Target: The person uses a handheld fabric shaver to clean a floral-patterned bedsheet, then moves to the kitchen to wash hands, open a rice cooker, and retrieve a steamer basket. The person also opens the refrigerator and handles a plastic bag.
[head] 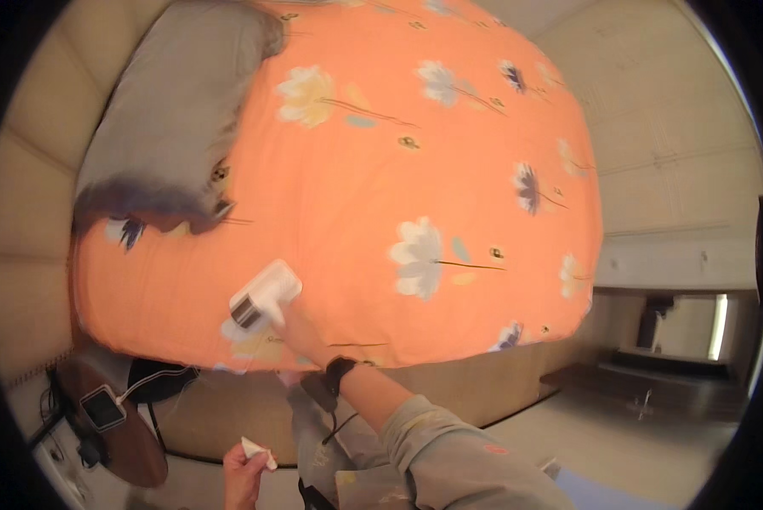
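My right hand [295, 328] reaches over the bed's near edge and grips a white handheld appliance [282, 280] with a dark, shiny panel at one end. It looks like a mattress vacuum and rests on the orange floral bed sheet [356, 185]. A dark band [338, 370] circles my right wrist. Lower down, beside the bed, my left hand [242, 475] pinches a small folded white tissue [257, 450] between thumb and fingers. A grey pillow [177, 95] lies at the left end of the bed, beyond the appliance.
At lower left, an oval brown side table [142, 456] bears a phone-like device [103, 408] with a white cable [155, 377]. Pale cabinets [662, 140] line the right. A dark shelf [649, 389] juts out below them. A padded headboard [30, 210] borders the left.
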Demonstrator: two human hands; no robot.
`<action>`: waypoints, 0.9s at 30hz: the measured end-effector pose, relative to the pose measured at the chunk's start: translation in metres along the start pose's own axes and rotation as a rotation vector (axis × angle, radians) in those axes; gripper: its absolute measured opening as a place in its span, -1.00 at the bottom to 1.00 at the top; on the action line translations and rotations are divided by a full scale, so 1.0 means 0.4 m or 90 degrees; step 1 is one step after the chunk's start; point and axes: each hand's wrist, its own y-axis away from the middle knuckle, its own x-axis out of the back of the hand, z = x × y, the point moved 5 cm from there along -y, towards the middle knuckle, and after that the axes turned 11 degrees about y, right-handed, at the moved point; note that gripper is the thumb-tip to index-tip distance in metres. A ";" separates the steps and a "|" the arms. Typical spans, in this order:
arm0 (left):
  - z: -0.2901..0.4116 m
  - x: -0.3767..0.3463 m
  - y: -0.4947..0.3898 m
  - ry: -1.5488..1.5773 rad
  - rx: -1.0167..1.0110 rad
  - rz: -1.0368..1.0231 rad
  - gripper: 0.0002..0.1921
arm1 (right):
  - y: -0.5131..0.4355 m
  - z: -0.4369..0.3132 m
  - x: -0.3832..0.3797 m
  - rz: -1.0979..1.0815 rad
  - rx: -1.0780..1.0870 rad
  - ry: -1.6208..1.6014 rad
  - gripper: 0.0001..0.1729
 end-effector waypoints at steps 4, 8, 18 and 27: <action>0.060 -0.069 -0.013 -0.152 0.007 -0.057 -0.93 | 0.230 0.205 0.098 0.063 -0.055 -0.026 -0.54; 0.106 -0.183 -0.020 -0.228 -0.019 -0.157 -0.94 | 0.508 0.433 0.146 0.144 -0.303 -0.002 -0.51; 0.026 -0.492 0.020 -0.525 0.163 -0.369 -0.85 | 1.214 0.518 0.081 0.441 -0.649 -0.575 -0.69; -0.237 -0.762 0.049 -0.681 0.206 -0.458 -0.78 | 1.396 0.599 -0.014 0.458 -0.607 -0.783 -0.68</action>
